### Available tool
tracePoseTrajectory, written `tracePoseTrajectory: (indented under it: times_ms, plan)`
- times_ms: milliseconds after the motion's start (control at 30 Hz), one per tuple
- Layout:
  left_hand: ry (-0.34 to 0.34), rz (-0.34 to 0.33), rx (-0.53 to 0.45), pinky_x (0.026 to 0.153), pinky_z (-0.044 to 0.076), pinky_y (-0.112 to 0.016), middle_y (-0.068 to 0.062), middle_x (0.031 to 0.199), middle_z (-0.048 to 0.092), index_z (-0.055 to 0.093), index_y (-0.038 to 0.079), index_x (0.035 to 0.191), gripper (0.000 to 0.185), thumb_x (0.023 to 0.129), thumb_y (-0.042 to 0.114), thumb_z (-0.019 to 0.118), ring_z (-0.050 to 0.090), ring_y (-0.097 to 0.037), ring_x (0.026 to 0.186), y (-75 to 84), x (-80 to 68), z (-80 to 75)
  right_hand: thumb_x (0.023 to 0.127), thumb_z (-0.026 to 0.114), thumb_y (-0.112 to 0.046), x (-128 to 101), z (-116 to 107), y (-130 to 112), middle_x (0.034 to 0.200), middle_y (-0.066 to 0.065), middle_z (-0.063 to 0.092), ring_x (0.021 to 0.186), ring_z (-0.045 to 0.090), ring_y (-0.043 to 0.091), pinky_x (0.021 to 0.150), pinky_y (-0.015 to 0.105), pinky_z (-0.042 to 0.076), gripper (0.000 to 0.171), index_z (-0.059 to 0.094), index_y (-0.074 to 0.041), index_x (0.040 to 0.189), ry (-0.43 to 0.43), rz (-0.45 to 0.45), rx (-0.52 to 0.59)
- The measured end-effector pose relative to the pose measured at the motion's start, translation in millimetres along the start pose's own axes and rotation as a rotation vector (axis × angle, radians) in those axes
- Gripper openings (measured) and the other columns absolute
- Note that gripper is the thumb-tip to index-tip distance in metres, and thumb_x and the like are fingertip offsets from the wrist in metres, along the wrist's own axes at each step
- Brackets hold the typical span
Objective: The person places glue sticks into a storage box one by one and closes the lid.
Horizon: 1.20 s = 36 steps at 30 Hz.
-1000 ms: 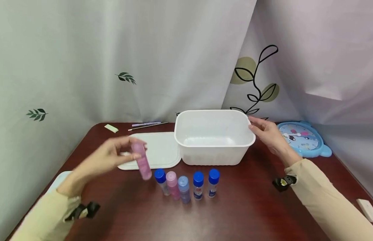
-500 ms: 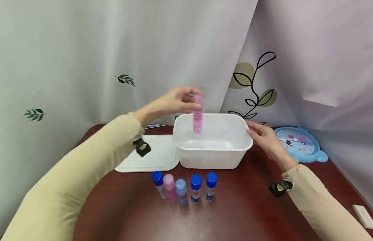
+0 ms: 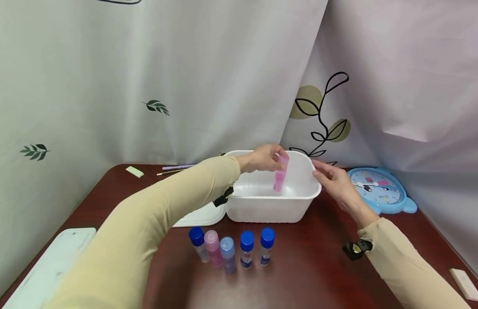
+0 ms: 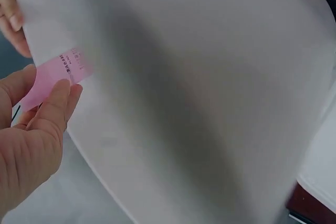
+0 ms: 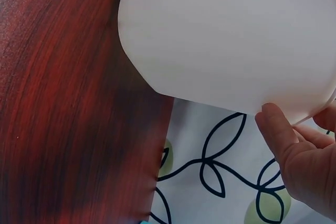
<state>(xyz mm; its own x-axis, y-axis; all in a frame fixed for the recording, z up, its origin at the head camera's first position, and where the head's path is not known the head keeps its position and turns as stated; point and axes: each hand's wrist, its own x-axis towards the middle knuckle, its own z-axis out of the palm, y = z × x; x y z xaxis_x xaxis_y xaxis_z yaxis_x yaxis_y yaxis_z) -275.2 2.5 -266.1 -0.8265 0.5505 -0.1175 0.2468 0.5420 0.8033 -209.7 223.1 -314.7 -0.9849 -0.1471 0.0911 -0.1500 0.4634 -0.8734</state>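
My left hand (image 3: 263, 158) reaches into the white plastic box (image 3: 266, 210) and holds a pink translucent glue stick (image 3: 279, 175) by its upper end. The stick hangs slightly tilted inside the box, near its right side. Dark print on the pink glue stick (image 4: 67, 72) shows in the left wrist view, between thumb and fingers. At the box's right end, my right hand (image 3: 335, 182) holds the rim; its fingertips touch the outer wall in the right wrist view. In front of the box, several glue sticks (image 3: 246, 249) stand in a row, with dark blue, pink and light blue caps.
A white lid (image 3: 202, 216) lies left of the box, partly behind my left sleeve. To the right is a blue animal-shaped clock (image 3: 378, 189). Pens (image 3: 173, 168) and a pale green eraser-like block (image 3: 135, 171) lie at the back left. A white board (image 3: 49, 266) sits front left.
My left hand has carried the pink glue stick from above the lid, up over the box and down into it. The right hand has stayed at the rim.
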Motion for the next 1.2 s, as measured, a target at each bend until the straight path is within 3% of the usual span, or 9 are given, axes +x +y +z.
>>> tracePoseTrajectory:
  times_ms: [133,267,400,533,800,1033,1200]
  plan:
    - [-0.013,-0.001,0.024,0.079,0.052,-0.021,-0.018,0.119,0.060,0.056,0.002,0.118,0.034,0.085,-0.002,0.062,0.058,-0.022,0.105,-1.4,7.1,9.0,0.100,0.046,-0.024,-1,0,1,0.140,0.026,0.043,0.112,0.055,0.017,0.079,0.008,0.047,0.052,0.033,0.003,0.143,0.009,-0.017,0.001]
    - [-0.031,-0.012,0.052,0.077,0.051,-0.020,-0.015,0.116,0.061,0.056,0.004,0.118,0.033,0.086,0.000,0.062,0.058,-0.018,0.096,-0.5,10.1,14.0,0.100,0.046,-0.025,-1,1,1,0.139,0.026,0.044,0.098,0.053,-0.005,0.078,0.009,0.048,0.053,0.033,0.003,0.143,0.009,-0.021,0.022]
    - [-0.029,-0.006,0.057,0.076,0.050,-0.019,-0.014,0.114,0.061,0.057,0.003,0.116,0.031,0.086,0.000,0.061,0.057,-0.016,0.093,1.0,12.1,19.0,0.100,0.046,-0.025,-1,1,1,0.140,0.026,0.043,0.098,0.052,-0.005,0.078,0.008,0.047,0.052,0.034,0.002,0.143,0.018,-0.024,0.023]
    - [-0.021,0.012,0.081,0.078,0.049,-0.019,-0.015,0.115,0.062,0.057,0.002,0.116,0.031,0.086,0.000,0.062,0.057,-0.018,0.100,1.4,12.3,24.8,0.100,0.046,-0.023,-2,2,1,0.139,0.026,0.043,0.098,0.053,-0.005,0.078,0.008,0.047,0.052,0.033,0.003,0.143,0.016,-0.026,0.030]
    - [-0.059,-0.026,0.108,0.093,0.048,-0.024,-0.014,0.127,0.059,0.052,0.004,0.129,0.041,0.089,0.001,0.060,0.055,-0.022,0.118,1.7,9.5,29.0,0.100,0.047,-0.021,-1,4,2,0.136,0.028,0.046,0.096,0.054,-0.005,0.077,0.008,0.047,0.050,0.035,0.004,0.142,0.027,-0.055,0.015]
    - [-0.139,-0.036,0.069,0.102,0.043,-0.030,-0.013,0.148,0.036,0.024,0.005,0.148,0.066,0.091,0.004,0.058,0.043,-0.023,0.131,8.5,-4.2,10.6,0.100,0.046,-0.024,3,4,6,0.136,0.027,0.046,0.094,0.051,-0.009,0.077,0.008,0.047,0.051,0.035,0.003,0.142,0.024,-0.058,0.000]
    - [-0.247,0.035,0.007,0.103,0.042,-0.031,-0.012,0.151,0.033,0.025,0.005,0.148,0.062,0.095,0.016,0.055,0.039,-0.022,0.134,15.8,-41.4,-24.3,0.100,0.045,-0.026,5,1,6,0.138,0.028,0.043,0.094,0.051,-0.011,0.077,0.009,0.048,0.053,0.033,0.003,0.143,0.015,-0.065,0.017]
